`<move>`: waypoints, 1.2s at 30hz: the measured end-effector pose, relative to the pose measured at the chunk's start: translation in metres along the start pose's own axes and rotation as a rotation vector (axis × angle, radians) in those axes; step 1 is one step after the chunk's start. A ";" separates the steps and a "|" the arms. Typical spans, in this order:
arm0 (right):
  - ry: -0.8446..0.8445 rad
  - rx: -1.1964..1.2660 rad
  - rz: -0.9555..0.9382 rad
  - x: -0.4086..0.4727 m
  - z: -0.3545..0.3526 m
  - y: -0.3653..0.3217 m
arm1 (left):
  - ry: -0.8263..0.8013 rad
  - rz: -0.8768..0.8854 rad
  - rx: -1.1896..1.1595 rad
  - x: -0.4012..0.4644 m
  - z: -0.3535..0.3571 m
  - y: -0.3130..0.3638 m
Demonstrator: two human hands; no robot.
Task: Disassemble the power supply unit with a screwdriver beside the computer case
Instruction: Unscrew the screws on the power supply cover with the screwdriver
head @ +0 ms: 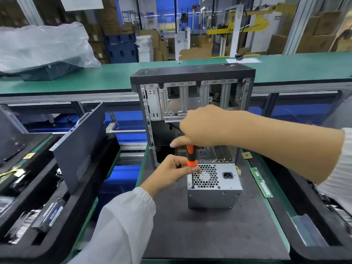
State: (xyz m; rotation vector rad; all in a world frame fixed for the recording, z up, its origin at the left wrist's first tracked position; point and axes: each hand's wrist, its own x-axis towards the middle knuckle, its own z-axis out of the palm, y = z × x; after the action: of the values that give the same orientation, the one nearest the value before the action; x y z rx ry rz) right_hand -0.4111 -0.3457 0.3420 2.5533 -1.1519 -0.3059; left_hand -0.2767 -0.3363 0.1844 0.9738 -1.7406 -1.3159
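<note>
On dark-matted desk (219, 235), frame centre: right hand (202, 126) gripping orange-and-black screwdriver (190, 155), left hand (175, 168) pinching its shaft, tip on grey metal power supply unit (215, 187) before open computer case (192, 103).

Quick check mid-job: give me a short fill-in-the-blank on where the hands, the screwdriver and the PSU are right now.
1. The right hand grips the top of the ____.
2. The left hand pinches the screwdriver near the ____ end of its handle.
3. The PSU sits on the mat in front of the open ____.
4. The tip meets the PSU beside its ____ grille.

Missing: screwdriver; lower; case; fan
</note>
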 end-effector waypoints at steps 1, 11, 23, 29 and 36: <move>-0.028 0.000 -0.014 0.000 0.001 0.001 | -0.005 0.001 -0.006 0.000 -0.001 -0.001; -0.169 0.247 -0.220 -0.009 -0.010 0.015 | -0.052 0.055 -0.024 0.003 -0.004 -0.007; -0.112 0.145 -0.103 -0.011 -0.002 0.004 | -0.031 0.076 -0.059 0.003 -0.002 -0.012; -0.071 0.251 -0.137 -0.013 -0.009 0.003 | -0.006 0.078 -0.034 0.000 -0.004 -0.012; -0.012 0.062 -0.005 0.000 0.000 -0.009 | -0.010 0.061 -0.023 -0.002 -0.005 -0.009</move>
State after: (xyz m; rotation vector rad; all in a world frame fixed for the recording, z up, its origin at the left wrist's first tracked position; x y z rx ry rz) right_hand -0.4051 -0.3400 0.3391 2.6121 -1.1766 -0.2907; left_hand -0.2701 -0.3377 0.1767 0.8961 -1.7452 -1.3013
